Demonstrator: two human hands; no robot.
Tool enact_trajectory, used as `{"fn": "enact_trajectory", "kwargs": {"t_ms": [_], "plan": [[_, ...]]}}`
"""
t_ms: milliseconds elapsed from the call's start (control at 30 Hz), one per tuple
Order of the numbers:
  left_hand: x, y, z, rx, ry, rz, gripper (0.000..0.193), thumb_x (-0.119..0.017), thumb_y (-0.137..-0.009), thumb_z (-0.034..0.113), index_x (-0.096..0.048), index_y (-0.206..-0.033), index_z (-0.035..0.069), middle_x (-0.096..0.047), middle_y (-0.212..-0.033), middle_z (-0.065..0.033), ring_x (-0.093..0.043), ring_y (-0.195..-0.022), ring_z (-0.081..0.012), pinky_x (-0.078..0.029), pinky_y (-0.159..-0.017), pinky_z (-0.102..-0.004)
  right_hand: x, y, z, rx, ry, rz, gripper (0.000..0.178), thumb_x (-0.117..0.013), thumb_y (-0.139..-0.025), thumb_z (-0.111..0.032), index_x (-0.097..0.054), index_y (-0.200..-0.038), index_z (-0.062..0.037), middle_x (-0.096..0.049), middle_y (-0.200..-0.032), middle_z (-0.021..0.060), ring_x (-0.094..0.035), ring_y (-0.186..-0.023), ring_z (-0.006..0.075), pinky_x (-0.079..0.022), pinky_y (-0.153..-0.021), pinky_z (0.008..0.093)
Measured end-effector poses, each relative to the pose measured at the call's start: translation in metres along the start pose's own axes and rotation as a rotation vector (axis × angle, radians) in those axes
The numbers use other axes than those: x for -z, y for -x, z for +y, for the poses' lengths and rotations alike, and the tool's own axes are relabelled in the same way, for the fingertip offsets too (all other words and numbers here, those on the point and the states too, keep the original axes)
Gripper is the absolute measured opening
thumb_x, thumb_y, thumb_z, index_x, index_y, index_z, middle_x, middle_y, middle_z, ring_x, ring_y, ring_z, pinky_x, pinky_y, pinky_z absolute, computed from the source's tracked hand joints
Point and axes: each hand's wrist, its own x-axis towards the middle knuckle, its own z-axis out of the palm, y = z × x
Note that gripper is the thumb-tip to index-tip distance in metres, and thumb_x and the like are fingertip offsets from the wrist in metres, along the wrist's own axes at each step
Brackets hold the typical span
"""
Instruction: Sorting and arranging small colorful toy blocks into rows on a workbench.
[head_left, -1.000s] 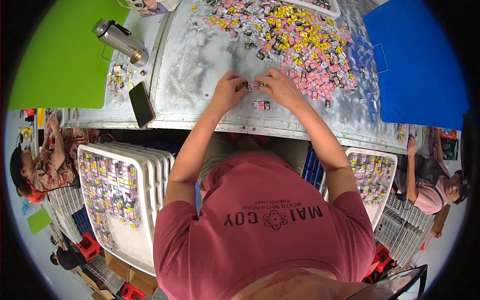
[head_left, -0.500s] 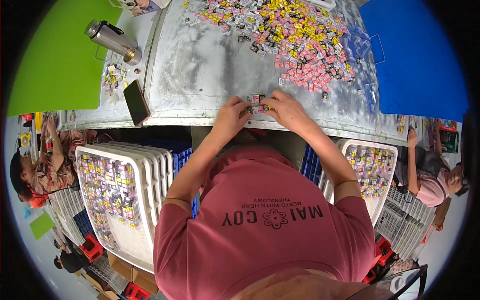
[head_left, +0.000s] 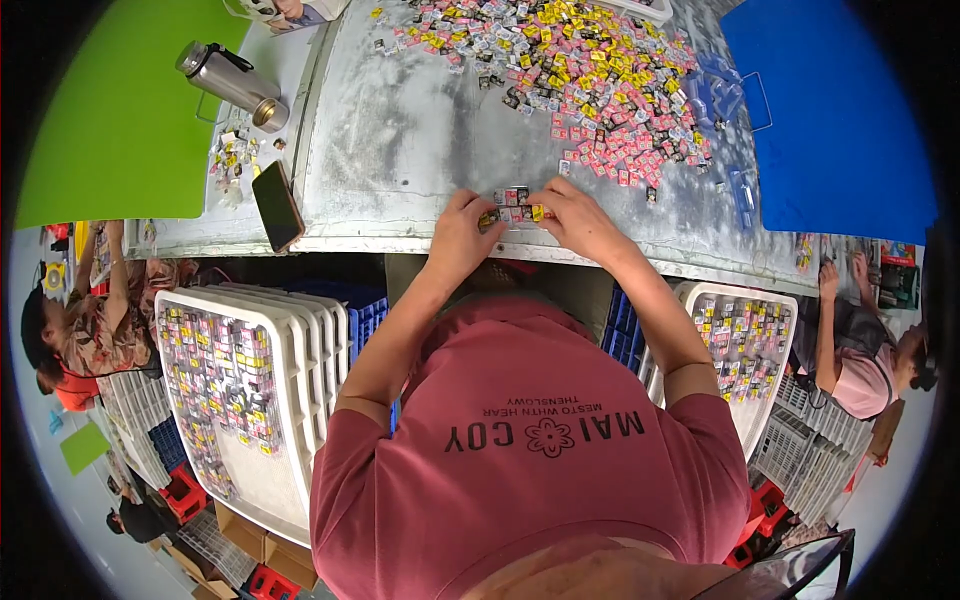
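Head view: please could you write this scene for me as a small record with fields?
Left hand: grip on the left end of a row of small pieces
Right hand: grip on the row's right end
Beyond row: more pieces
Far side: mixed pile, with pink, yellow, black and white
Table's left: phone, flask
Both sides of person: white trays holding pieces

A mottled grey rectangular worktable has a flat lime-green panel to its left and a flat blue panel to its right; a red plastic stool stands well apart, leftward.
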Motion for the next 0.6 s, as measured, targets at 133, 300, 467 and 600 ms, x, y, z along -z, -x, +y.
{"fn": "enact_trajectory", "kwargs": {"t_ms": [133,300,467,600], "plan": [[0.0,-0.004,-0.004,0.042,0.018,-0.04,0.029,-0.083,-0.078,0.01,-0.073,-0.103,-0.001,-0.065,-0.103,-0.0145,-0.068,-0.076,-0.0273,-0.056,-0.071,-0.0354,0.001,-0.001,0.003,-0.031,-0.035,-0.006,0.033,-0.074,-0.083,0.001,-0.067,-0.115,-0.0031,-0.059,-0.107,0.0142,-0.066,-0.093,0.0332,-0.055,-0.08,0.0416],[0.004,-0.005,-0.011,-0.005,0.056,-0.04,0.024,-0.081,-0.079,0.007,-0.075,-0.102,0.001,-0.065,-0.103,-0.0146,-0.068,-0.076,-0.027,-0.056,-0.07,-0.0358,-0.001,0.002,0.013,0.052,-0.009,0.019,0.026,-0.075,-0.082,0.001,-0.069,-0.108,-0.0009,-0.06,-0.107,0.0143,-0.067,-0.09,0.0324,-0.056,-0.078,0.0409],[0.007,0.001,-0.015,-0.098,0.01,-0.021,0.023,-0.076,-0.082,0.003,-0.075,-0.105,0.001,-0.066,-0.106,-0.0155,-0.068,-0.087,-0.032,-0.056,-0.077,-0.0387,0.001,0.004,0.01,-0.073,-0.126,0.031,0.023,-0.077,-0.08,-0.001,-0.071,-0.102,-0.0007,-0.065,-0.1,0.012,-0.067,-0.088,0.0327,-0.055,-0.079,0.0386],[0.01,0.003,-0.013,-0.097,-0.031,-0.032,0.025,-0.07,-0.084,0.002,-0.074,-0.108,0.002,-0.067,-0.103,-0.0164,-0.065,-0.098,-0.0354,-0.055,-0.088,-0.0417,-0.004,0.008,0.023,-0.008,-0.036,0.064,0.02,-0.079,-0.078,-0.004,-0.072,-0.097,-0.0021,-0.068,-0.096,0.0106,-0.068,-0.088,0.032,-0.055,-0.08,0.0385]]}}
